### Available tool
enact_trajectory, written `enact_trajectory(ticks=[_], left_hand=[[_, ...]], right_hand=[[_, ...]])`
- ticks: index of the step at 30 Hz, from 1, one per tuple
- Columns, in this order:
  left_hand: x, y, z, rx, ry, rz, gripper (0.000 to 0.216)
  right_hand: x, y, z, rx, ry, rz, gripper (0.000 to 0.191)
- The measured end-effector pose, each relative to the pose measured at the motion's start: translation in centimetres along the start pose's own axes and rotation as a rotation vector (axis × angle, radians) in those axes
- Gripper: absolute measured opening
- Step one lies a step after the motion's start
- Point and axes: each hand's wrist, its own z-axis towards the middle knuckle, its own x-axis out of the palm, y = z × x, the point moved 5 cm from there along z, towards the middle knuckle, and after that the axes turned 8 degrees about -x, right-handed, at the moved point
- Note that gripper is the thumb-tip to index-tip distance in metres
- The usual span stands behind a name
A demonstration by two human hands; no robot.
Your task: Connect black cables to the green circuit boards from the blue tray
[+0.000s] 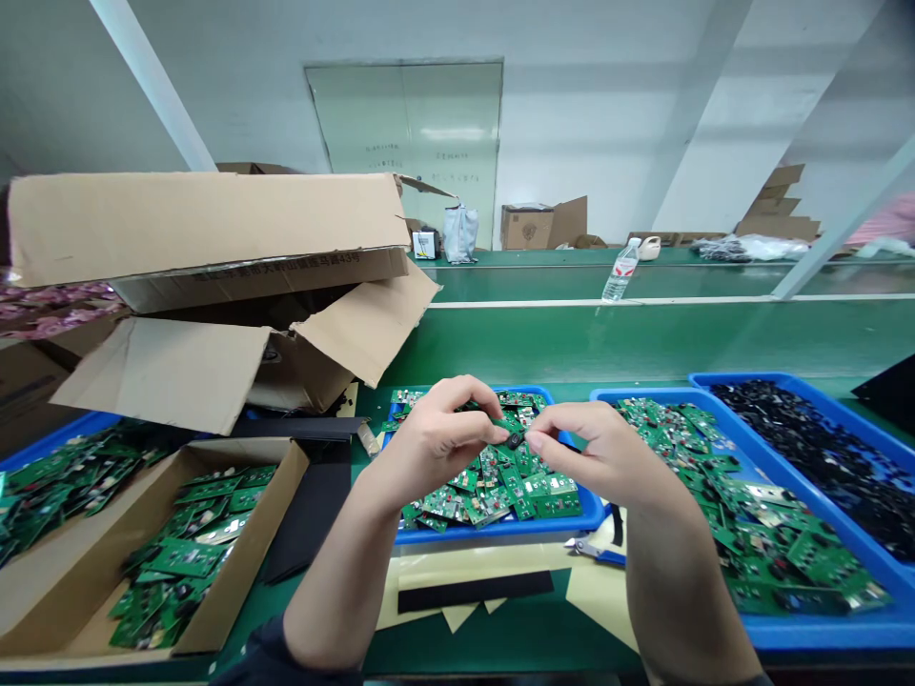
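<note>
Over a blue tray [493, 532] full of green circuit boards [493, 486], my two hands meet fingertip to fingertip. A small black part [516, 440] sits between them, too small to name more exactly. My left hand [452, 429] is closed, with thumb and forefinger pinched at the part's left side. From the other side, my right hand [597, 448] is also closed, its thumb and forefinger pressed together at the part's right edge. Blue-handled cutters [597, 551] lie below my right hand, partly hidden by the forearm. A black strip [476, 592] lies on yellowish paper in front of the tray.
To the right, a second blue tray [829, 629] holds circuit boards, and another blue tray [779, 379] holds small black pieces. An open carton [247, 562] of boards stands at left, below larger cardboard boxes [214, 224]. A water bottle [621, 272] stands on the ledge behind.
</note>
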Motion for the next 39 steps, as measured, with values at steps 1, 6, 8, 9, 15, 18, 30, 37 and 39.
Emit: enact_trajectory(ticks=[1,6,8,9,15,18,30,37,39], left_hand=[[0.0,0.0,0.0,-0.007,0.022,-0.037,0.017],[-0.2,-0.3,0.1,-0.018,0.096,-0.237,0.015],[-0.2,-0.4,0.2,-0.017,0.139,-0.331,0.015],[0.0,-0.4,0.2,-0.022,0.165,-0.386,0.015],[1.5,-0.1,0.5,-0.075,0.211,-0.772,0.017],[2.2,0.7,0.6,-0.133,0.047,-0.788,0.021],[1.8,0.3,0.1,0.018,-0.284,0.002,0.035],[2.6,0.0,0.3,0.046,-0.133,-0.035,0.048],[3.0,-0.3,0.3,0.068,-0.067,-0.031,0.052]], right_hand=[[0.1,0.0,0.0,-0.003,0.020,0.025,0.025],[0.3,0.5,0.0,-0.049,0.124,0.159,0.023],[0.4,0.8,0.0,-0.086,0.181,0.208,0.024],[0.6,0.9,-0.1,-0.102,0.208,0.232,0.025],[1.3,1.1,-0.2,-0.138,0.261,0.500,0.025],[1.0,0.9,-0.2,-0.099,0.159,0.514,0.024],[0.0,0.2,-0.2,-0.001,-0.110,0.204,0.025],[-0.5,0.0,-0.7,0.044,-0.069,0.104,0.025],[-0.5,-0.2,-0.8,0.063,-0.033,0.135,0.025]])
